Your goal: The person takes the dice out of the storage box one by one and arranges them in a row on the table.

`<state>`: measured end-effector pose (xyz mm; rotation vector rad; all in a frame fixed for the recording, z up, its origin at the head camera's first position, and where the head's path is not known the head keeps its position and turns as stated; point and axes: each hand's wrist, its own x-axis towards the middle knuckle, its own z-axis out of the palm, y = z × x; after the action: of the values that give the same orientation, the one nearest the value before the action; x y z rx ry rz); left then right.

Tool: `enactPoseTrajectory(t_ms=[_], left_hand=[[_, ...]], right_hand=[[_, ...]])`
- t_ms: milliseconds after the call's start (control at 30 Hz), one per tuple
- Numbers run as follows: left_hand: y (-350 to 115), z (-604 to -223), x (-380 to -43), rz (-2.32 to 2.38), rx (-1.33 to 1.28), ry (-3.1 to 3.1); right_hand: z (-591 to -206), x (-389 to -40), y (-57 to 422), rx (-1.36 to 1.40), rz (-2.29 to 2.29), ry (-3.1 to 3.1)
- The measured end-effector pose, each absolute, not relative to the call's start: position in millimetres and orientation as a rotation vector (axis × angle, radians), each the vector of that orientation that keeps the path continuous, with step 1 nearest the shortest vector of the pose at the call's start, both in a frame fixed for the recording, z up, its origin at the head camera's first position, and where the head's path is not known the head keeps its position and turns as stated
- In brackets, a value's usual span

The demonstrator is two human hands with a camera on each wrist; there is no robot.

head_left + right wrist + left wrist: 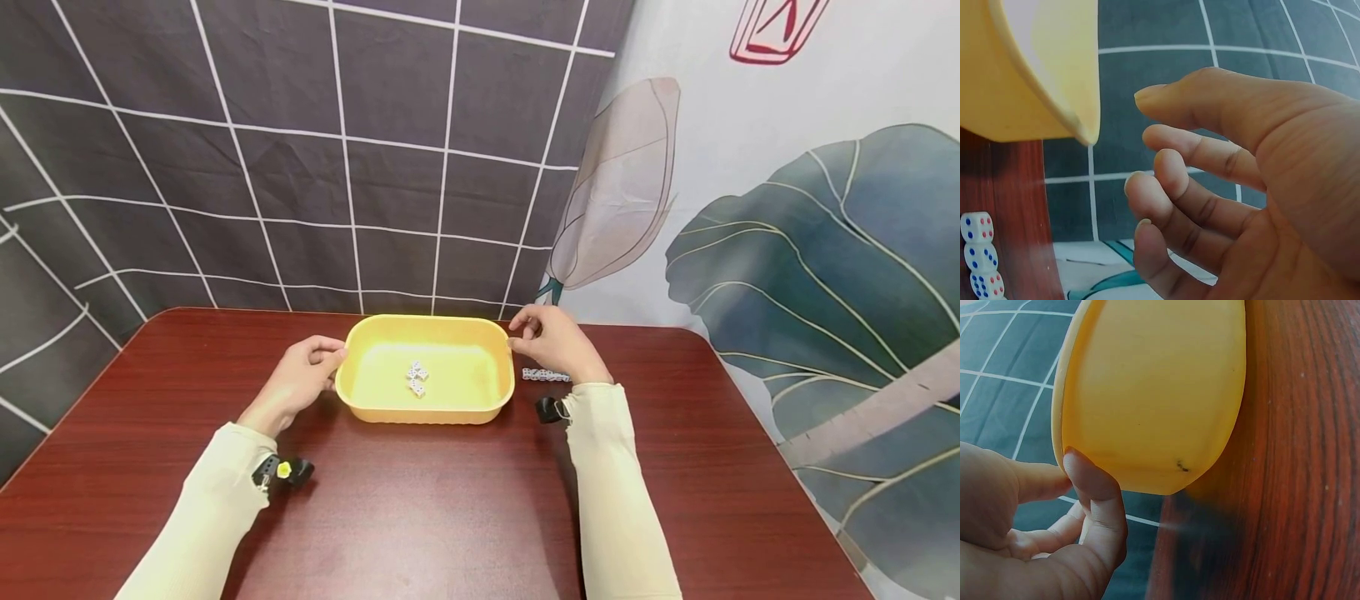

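Stretching lengthwise left to right, a yellow tub [423,414] is being pinched at 1 end by the left hand [294,382], while the empty right hand [558,342] is hovering just off the other.
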<state>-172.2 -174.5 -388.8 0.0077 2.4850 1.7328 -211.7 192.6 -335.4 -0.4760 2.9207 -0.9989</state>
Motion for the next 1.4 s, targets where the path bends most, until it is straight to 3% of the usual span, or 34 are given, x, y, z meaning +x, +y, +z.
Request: enactPoseTrajectory(t_ms=[1400], left_hand=[[-175,-389,-172,1.731,0.007,2.478]], right_hand=[[-352,-209,127,-0.572,-0.902,2.929]])
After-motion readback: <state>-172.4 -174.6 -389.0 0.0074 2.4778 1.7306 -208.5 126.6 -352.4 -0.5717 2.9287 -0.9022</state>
